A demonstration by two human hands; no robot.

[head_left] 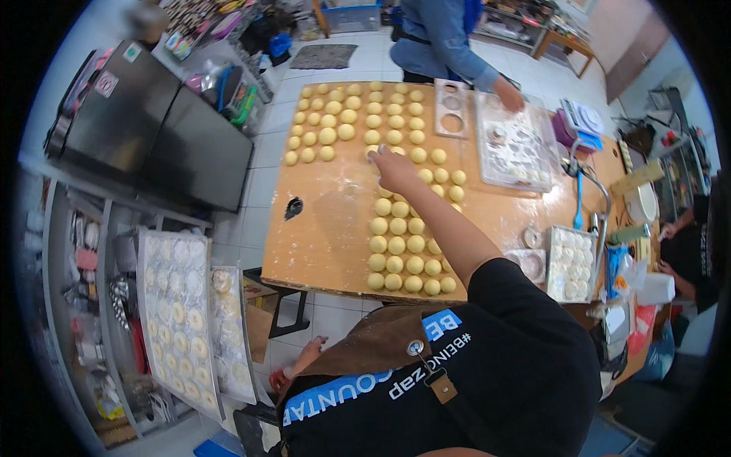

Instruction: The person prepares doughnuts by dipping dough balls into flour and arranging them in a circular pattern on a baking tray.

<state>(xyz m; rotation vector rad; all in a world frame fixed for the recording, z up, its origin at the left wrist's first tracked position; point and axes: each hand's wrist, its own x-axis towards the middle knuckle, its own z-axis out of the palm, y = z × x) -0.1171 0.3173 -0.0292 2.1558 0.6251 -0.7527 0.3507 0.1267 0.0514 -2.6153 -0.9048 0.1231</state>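
My right arm stretches across the wooden table, and my right hand (pixel 394 169) is at the rows of round yellow dough balls (pixel 396 244). Its fingertips, dusted white, close around a dough ball at the left edge of a row; the hand covers part of that ball. My left hand (pixel 308 354) hangs low beside the brown apron (pixel 365 343), below the table's near edge, with its fingers loosely extended and nothing visible in them. More dough balls (pixel 327 135) stand in rows on the far left of the table (pixel 320 251).
A clear plastic tray (pixel 548 185) dusted white stands at the far right, under a co-worker's hand (pixel 509 95). Near it lies a mould with round holes (pixel 451 131). Trays of ring-shaped dough (pixel 180 340) stand at left. Another person's hands (pixel 668 231) show at the right edge.
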